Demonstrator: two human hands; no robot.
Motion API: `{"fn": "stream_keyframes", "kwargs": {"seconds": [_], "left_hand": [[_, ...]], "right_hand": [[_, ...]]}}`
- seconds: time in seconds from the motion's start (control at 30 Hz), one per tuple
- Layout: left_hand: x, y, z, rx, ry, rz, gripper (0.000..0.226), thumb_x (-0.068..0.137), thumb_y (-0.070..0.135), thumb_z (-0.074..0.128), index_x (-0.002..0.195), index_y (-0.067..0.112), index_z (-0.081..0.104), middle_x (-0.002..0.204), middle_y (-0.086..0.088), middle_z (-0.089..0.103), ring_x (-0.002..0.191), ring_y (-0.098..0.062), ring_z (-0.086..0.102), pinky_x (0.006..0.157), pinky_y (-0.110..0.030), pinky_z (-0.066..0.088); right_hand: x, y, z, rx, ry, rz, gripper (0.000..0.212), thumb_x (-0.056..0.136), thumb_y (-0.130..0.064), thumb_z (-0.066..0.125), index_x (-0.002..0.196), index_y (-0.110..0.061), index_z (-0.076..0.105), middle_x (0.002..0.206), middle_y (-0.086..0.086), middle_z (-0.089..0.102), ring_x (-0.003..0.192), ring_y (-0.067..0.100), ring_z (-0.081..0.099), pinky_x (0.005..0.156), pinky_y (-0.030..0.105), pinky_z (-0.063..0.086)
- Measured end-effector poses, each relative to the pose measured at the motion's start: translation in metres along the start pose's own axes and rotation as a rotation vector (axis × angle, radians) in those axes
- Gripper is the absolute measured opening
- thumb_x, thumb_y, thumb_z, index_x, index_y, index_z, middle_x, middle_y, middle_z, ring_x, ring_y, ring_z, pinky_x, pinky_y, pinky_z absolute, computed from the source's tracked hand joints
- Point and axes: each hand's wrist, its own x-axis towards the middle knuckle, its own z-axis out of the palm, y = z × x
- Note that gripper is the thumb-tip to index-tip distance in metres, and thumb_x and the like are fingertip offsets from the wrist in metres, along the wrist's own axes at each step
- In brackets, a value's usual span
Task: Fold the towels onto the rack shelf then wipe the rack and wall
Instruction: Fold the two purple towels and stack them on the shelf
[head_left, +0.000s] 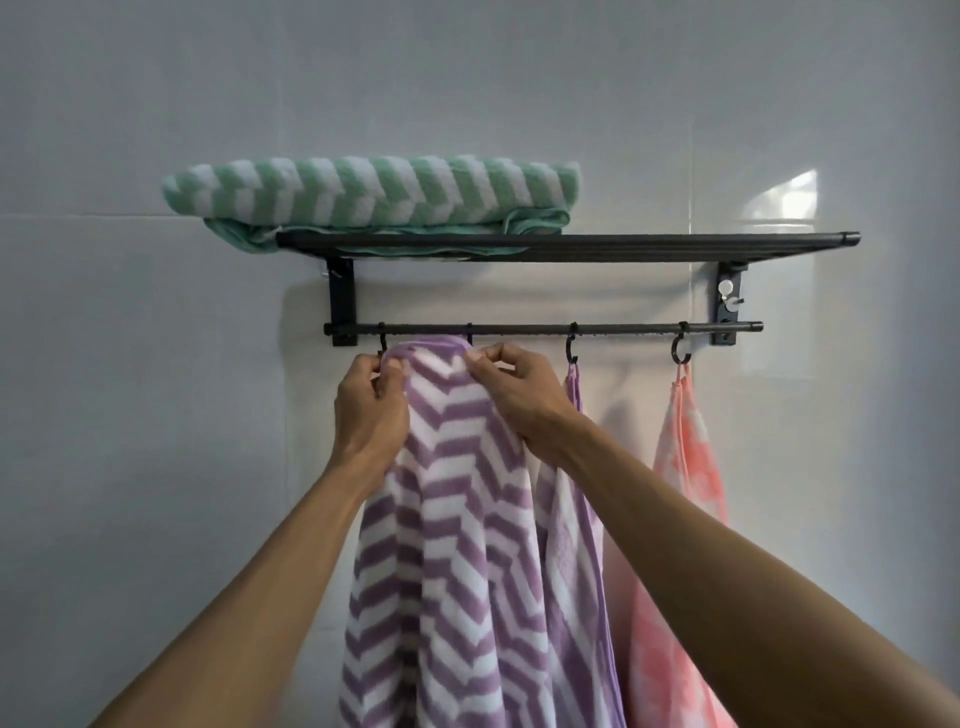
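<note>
Fingertips of both hands are pinched on the top hem of the purple towel (457, 519), just below the lower rail (540, 328) of the black rack (566, 245). The left hand (371, 410) is curled at the hem's left corner, thumb and fingers closed on the cloth beside a hook (383, 344). The right hand (514, 389) is bent over the hem's right end, its fingertips gripping the edge. Both forearms are raised from the lower corners and angled inward.

The purple towel is hung lengthwise downward, its chevron stripes running down, and it is cut off by the bottom edge. A second purple panel is seen at the third hook (571, 349); whether it is the same towel cannot be told. The pink towel (685, 467) is hung from the fourth hook (680, 349), partly hidden by the right forearm. The green towel (371, 191) is laid folded, long axis left to right, on the shelf's left part against the wall (156, 467).
</note>
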Motion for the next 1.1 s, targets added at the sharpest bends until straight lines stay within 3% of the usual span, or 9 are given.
{"fn": "stream_keyframes", "kwargs": {"seconds": [0.2,0.37,0.47,0.57,0.67,0.83,0.93,1.0,1.1], "left_hand": [[-0.021,0.032,-0.036,0.041,0.202,0.02,0.023,0.106,0.03,0.039,0.095,0.017,0.054,0.082,0.005,0.052,0.07,-0.009,0.049,0.059,-0.024,0.039],[-0.039,0.054,-0.084,0.058,0.416,-0.089,0.023,0.105,0.027,0.04,0.109,0.014,0.059,0.105,-0.002,0.06,0.089,-0.016,0.056,0.073,-0.024,0.043],[-0.058,0.053,-0.119,0.097,0.495,-0.138,0.028,0.102,0.029,0.045,0.112,0.011,0.064,0.11,-0.007,0.064,0.097,-0.023,0.059,0.08,-0.029,0.045],[-0.09,0.042,-0.144,0.168,0.36,-0.236,0.027,0.096,0.032,0.051,0.105,0.011,0.066,0.109,-0.011,0.068,0.091,-0.028,0.062,0.08,-0.036,0.05],[-0.133,0.033,-0.153,0.233,0.156,-0.321,0.024,0.093,0.033,0.059,0.105,0.014,0.067,0.112,-0.011,0.069,0.095,-0.029,0.065,0.085,-0.037,0.054],[-0.211,0.049,-0.128,0.106,-0.348,-0.299,0.02,0.092,0.028,0.065,0.111,0.023,0.071,0.112,0.005,0.071,0.108,-0.014,0.065,0.088,-0.023,0.048],[-0.237,0.064,-0.114,0.082,-0.65,-0.293,0.019,0.09,0.037,0.071,0.101,0.023,0.078,0.102,0.004,0.078,0.097,-0.014,0.073,0.089,-0.032,0.055],[-0.236,0.072,-0.11,0.117,-0.547,-0.267,0.021,0.09,0.032,0.072,0.073,0.022,0.077,0.081,0.004,0.077,0.077,-0.015,0.07,0.076,-0.032,0.056],[-0.221,0.078,-0.119,0.059,-0.306,-0.262,0.024,0.091,0.019,0.07,0.068,0.019,0.076,0.066,0.001,0.07,0.063,-0.015,0.061,0.064,-0.027,0.053]], "right_hand": [[-0.077,0.03,-0.007,-0.012,-0.396,0.257,0.057,0.072,-0.048,0.083,0.104,-0.001,0.076,0.109,0.019,0.075,0.104,0.036,0.071,0.097,0.047,0.056],[-0.154,0.084,-0.034,-0.163,-0.505,0.422,0.075,0.065,-0.059,0.087,0.104,0.004,0.074,0.112,0.029,0.071,0.099,0.035,0.069,0.097,0.059,0.053],[-0.199,0.104,-0.058,-0.257,-0.467,0.452,0.077,0.059,-0.069,0.085,0.093,-0.001,0.073,0.092,0.021,0.071,0.08,0.026,0.062,0.071,0.044,0.057],[-0.23,0.103,-0.068,-0.163,-0.262,0.41,0.083,0.048,-0.075,0.085,0.085,-0.003,0.068,0.086,0.017,0.071,0.075,0.027,0.065,0.067,0.039,0.054],[-0.239,0.067,-0.055,-0.071,-0.202,0.268,0.06,0.079,-0.052,0.079,0.101,0.004,0.069,0.102,0.019,0.076,0.095,0.032,0.074,0.093,0.052,0.057],[-0.231,-0.009,-0.015,-0.112,-0.279,0.112,0.027,0.093,-0.036,0.071,0.087,-0.009,0.074,0.087,0.003,0.077,0.078,0.013,0.072,0.079,0.031,0.062],[-0.228,-0.039,0.002,-0.119,-0.322,0.07,0.024,0.09,-0.038,0.073,0.082,-0.015,0.075,0.086,0.008,0.073,0.078,0.016,0.066,0.085,0.041,0.059],[-0.228,-0.052,0.0,-0.129,-0.338,0.086,0.026,0.083,-0.043,0.079,0.08,-0.018,0.076,0.086,0.008,0.073,0.078,0.018,0.067,0.085,0.042,0.059],[-0.235,-0.057,-0.024,-0.351,-0.436,0.159,0.025,0.077,-0.032,0.086,0.08,-0.011,0.073,0.08,0.002,0.073,0.072,0.013,0.067,0.069,0.029,0.059]]}}
